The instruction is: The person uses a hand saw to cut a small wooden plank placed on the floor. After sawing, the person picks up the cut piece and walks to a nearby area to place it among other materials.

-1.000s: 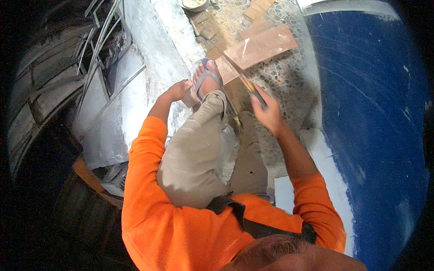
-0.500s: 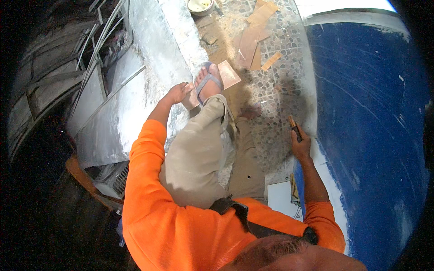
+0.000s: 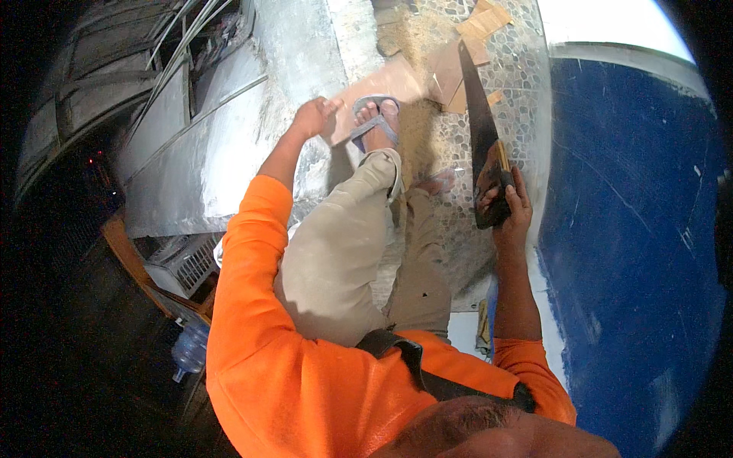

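Observation:
My right hand (image 3: 513, 204) is closed round the handle of a handsaw (image 3: 482, 126). Its dark, broad blade points away from me, tip toward the far end of the floor. A tan strip (image 3: 503, 155) lies along the blade just above that hand; I cannot tell whether it is part of the saw. My left hand (image 3: 313, 117) grips the left edge of a thin brown board (image 3: 394, 76), fingertips over its edge. My sandaled foot (image 3: 376, 126) stands on this board, which rests on a pale raised ledge (image 3: 294, 46).
Brown offcuts (image 3: 485, 21) lie on the pebble-patterned floor (image 3: 519, 114), with sawdust beside the ledge. A blue panel (image 3: 626, 191) stands close on the right. At left are metal rods (image 3: 172, 65), a white slatted crate (image 3: 195, 267) and a clear plastic bottle (image 3: 189, 347).
The saw in my right hand has turned and risen, so its blade now shows broadside. More of the board shows beyond my foot. The whole view has shifted somewhat.

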The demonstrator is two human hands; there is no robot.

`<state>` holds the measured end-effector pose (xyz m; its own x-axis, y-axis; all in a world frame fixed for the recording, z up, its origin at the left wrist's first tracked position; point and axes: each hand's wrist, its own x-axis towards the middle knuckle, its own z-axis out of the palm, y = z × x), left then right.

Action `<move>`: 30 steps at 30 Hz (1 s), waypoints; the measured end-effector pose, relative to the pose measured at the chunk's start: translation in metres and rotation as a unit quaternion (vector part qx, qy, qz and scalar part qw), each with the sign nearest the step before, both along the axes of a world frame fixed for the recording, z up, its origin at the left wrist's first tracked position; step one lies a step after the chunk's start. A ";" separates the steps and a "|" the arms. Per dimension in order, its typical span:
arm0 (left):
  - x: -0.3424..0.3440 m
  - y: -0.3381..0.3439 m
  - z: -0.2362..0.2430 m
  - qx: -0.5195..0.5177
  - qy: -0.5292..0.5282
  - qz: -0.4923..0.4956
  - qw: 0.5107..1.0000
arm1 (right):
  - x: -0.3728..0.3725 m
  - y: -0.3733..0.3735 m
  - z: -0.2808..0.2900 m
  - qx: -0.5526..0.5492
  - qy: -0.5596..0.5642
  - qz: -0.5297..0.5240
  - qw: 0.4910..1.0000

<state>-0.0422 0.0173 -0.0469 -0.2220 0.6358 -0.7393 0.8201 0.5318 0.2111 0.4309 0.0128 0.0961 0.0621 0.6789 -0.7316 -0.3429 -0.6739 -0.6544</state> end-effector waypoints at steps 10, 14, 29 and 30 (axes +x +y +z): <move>-0.056 -0.028 0.019 0.330 -0.124 0.555 0.754 | -0.108 0.075 -0.030 0.412 -0.190 0.292 0.842; -0.047 -0.054 0.023 0.324 -0.127 0.609 0.712 | -0.199 0.125 -0.033 0.458 -0.284 0.392 0.746; -0.027 -0.121 0.060 0.204 -0.209 0.566 0.771 | -0.332 0.141 -0.131 0.446 -0.343 0.574 0.595; -0.029 -0.124 0.052 0.205 -0.196 0.576 0.767 | -0.327 0.136 -0.132 0.477 -0.359 0.547 0.587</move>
